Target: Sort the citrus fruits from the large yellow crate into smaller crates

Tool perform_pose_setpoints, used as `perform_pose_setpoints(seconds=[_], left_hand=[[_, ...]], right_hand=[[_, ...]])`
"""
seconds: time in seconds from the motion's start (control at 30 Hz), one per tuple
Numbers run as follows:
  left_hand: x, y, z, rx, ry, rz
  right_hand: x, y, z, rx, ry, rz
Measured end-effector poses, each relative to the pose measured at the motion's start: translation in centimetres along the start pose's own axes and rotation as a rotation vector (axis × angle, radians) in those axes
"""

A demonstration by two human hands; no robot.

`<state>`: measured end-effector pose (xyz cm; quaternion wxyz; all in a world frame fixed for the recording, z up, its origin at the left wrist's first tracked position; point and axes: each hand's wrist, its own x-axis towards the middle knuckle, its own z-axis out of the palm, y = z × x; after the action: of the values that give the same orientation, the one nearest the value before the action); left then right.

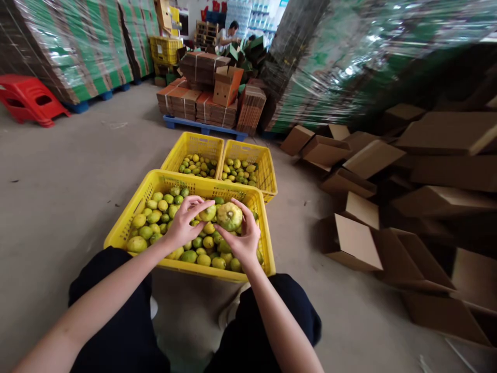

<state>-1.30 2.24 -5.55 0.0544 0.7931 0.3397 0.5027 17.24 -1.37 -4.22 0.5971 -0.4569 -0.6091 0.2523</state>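
Note:
Above the big yellow crate (pixel 267 243) both my hands hold fruit up close together. My left hand (pixel 188 220) pinches a smaller yellow-green lemon (pixel 208 213) between thumb and fingers. A larger, bumpy yellow-green lemon (pixel 229 216) sits in my right hand (pixel 245 238), its stem end facing me, thumb below and fingers around its far side. Several lemons (pixel 204 260), yellow to green, fill the crate beneath; my hands and the two held fruits hide some of them.
Behind stand two more yellow crates, left (pixel 166 161) and right (pixel 272 173), with lemons inside. Cardboard boxes (pixel 357 241) lie heaped at right. Flattened cartons (pixel 182 101) rest on a blue pallet (pixel 202 127). A red stool (pixel 33 98) stands at left; a person (pixel 227 37) is far back.

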Motion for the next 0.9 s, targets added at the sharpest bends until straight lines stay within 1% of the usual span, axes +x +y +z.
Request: perform_pose_setpoints(seconds=[0.37,0.53,0.67,0.73,0.77,0.83,0.9], left_hand=[[-0.2,-0.1,-0.1,-0.006,0.033,0.026],[0.1,0.3,-0.4,0.030,0.061,0.038],[0.3,0.4,-0.5,-0.092,0.082,0.008],[0.3,0.4,-0.3,-0.198,0.055,-0.067],[0.2,0.4,-0.2,-0.263,0.037,-0.132],[0.2,0.3,-0.1,-0.415,-0.005,-0.314],[0.4,0.4,-0.1,-0.577,-0.038,-0.529]], right_hand=[[-0.2,0.1,0.1,-0.090,0.001,-0.040],[-0.1,0.3,0.0,-0.123,0.017,-0.113],[0.1,0.5,-0.1,-0.131,0.054,-0.157],[0.3,0.5,-0.1,-0.132,0.086,-0.135],[0.4,0.4,-0.1,-0.124,0.097,-0.109],[0.6,0.4,-0.1,-0.080,0.106,-0.032],[0.8,0.4,-0.1,0.007,0.098,0.067]])
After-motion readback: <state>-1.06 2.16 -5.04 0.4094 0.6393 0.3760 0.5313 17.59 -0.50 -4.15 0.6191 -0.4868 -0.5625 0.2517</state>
